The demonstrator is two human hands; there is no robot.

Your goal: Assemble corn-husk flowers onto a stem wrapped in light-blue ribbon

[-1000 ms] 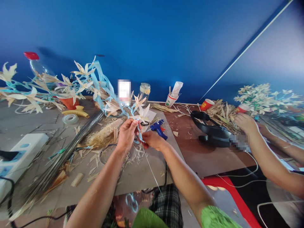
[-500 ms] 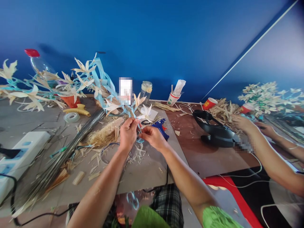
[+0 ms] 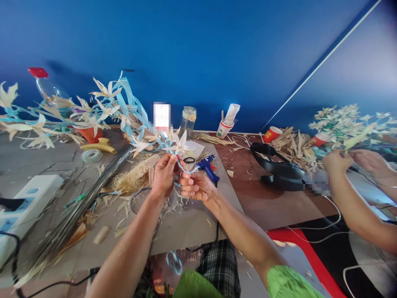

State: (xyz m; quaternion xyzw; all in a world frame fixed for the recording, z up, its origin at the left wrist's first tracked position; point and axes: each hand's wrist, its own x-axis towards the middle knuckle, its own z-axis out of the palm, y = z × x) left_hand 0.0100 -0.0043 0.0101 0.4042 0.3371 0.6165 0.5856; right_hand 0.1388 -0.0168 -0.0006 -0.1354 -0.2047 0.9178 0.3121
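Observation:
My left hand (image 3: pixel 164 176) is closed around the stem of a cream straw flower (image 3: pixel 178 144), just below the bloom. My right hand (image 3: pixel 196 187) is closed beside it, pinching a light blue ribbon (image 3: pixel 185 167) that curves around the stem. The flower belongs to a long branch of cream flowers and blue ribbon (image 3: pixel 102 109) stretching away to the left over the table (image 3: pixel 192 223). A blue glue gun (image 3: pixel 208 167) lies just beyond my right hand.
A bundle of thin wires (image 3: pixel 80 207) and a white power strip (image 3: pixel 26 198) lie at left. Jar (image 3: pixel 187 120), paper cups (image 3: pixel 223 129) and a black fan (image 3: pixel 277 171) stand behind. Another person's hands (image 3: pixel 341 159) hold a flower at right.
My right hand dropped a little and turned palm up, drawing the blue ribbon around the stem. The flower shifted slightly left. The other person's hands rose from the table with a flower.

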